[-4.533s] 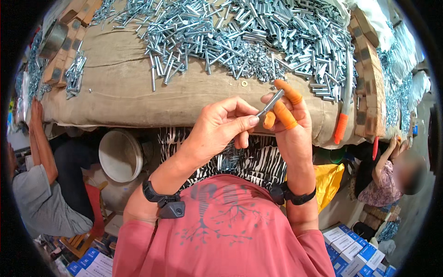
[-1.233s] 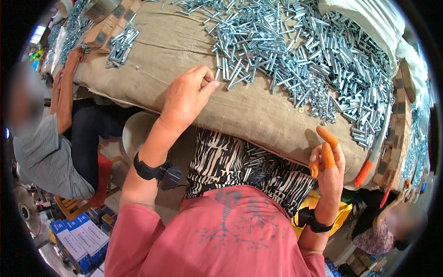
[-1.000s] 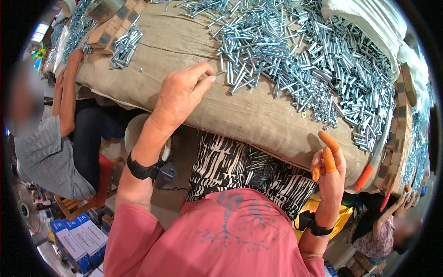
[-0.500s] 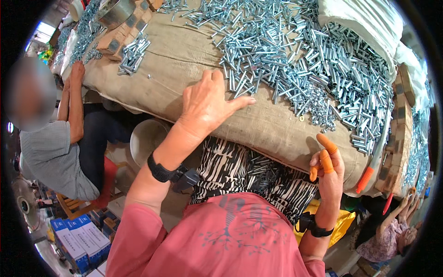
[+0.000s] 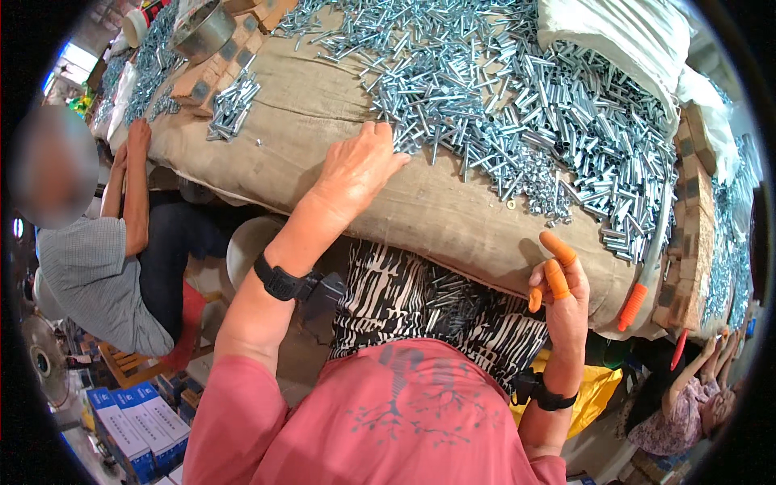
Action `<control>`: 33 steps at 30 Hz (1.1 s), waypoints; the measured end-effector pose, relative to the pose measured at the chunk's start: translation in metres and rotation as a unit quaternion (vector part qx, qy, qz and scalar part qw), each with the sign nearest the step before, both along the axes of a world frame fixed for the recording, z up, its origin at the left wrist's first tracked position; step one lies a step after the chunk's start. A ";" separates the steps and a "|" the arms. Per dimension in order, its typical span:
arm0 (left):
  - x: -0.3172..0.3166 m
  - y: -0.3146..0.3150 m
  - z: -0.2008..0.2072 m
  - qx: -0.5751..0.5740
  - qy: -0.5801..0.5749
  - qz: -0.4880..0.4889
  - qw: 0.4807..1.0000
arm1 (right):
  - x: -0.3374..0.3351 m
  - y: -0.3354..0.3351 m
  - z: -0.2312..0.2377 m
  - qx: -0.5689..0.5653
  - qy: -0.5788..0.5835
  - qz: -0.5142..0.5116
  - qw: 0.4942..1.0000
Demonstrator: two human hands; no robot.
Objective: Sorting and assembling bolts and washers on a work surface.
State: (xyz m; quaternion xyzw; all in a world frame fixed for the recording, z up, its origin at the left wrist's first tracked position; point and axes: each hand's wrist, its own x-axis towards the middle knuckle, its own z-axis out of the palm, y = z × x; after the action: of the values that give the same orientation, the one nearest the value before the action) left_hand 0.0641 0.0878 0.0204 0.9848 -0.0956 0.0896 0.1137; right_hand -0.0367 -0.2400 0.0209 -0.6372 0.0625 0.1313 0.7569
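Loose shiny metal pins or bolts (image 5: 436,97) lie in a wide heap on the tan cloth-covered table (image 5: 275,174). My left hand (image 5: 356,170) reaches to the near edge of this heap, its back turned up. Its fingers bend down out of sight, with the thumb drawn in beside them, so any part under them is hidden. Lower right, above my lap, hovers my right hand (image 5: 564,283), with orange finger covers on several digits. The covered fingers and thumb stand apart, and nothing shows between them. More metal pins (image 5: 457,299) rest on my patterned trousers.
Small nuts (image 5: 537,182) and short tubes (image 5: 590,121) border the heap on the right, below a white sack (image 5: 614,32). A separate little pin pile (image 5: 234,107) lies left. One person (image 5: 105,250) sits at left, another (image 5: 687,412) far right. An orange-gripped hose (image 5: 634,307) hangs at the edge.
My left thumb has drawn in from a wide spread toward the fingers. The right hand keeps much the same pose. The whole view has shifted slightly.
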 end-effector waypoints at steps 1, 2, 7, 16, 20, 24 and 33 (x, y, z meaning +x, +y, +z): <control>0.000 0.003 -0.001 0.007 -0.008 0.000 1.000 | 0.000 -0.001 0.000 0.000 -0.001 -0.001 1.000; -0.001 0.004 -0.002 0.014 -0.014 0.000 1.000 | 0.000 -0.002 0.000 0.000 -0.002 0.002 1.000; 0.006 -0.015 -0.014 0.081 -0.040 0.070 0.993 | 0.001 -0.002 -0.001 0.010 -0.001 0.007 1.000; 0.018 0.002 -0.026 0.132 -0.103 0.024 0.986 | 0.002 -0.004 0.000 0.019 -0.006 0.014 1.000; 0.011 -0.004 -0.022 0.067 -0.118 0.016 0.991 | 0.002 -0.006 -0.003 0.018 -0.002 0.013 1.000; 0.020 -0.007 -0.026 0.073 -0.109 0.063 0.989 | 0.003 -0.007 -0.004 0.041 -0.003 0.020 0.999; 0.003 -0.004 -0.016 -0.088 0.031 0.097 0.991 | 0.004 -0.007 -0.005 0.030 -0.001 0.012 0.999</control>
State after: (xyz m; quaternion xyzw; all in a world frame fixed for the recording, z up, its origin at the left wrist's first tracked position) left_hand 0.0668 0.0837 0.0046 0.9779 0.0117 0.0779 0.1935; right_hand -0.0325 -0.2467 0.0158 -0.6148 0.0496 0.1417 0.7743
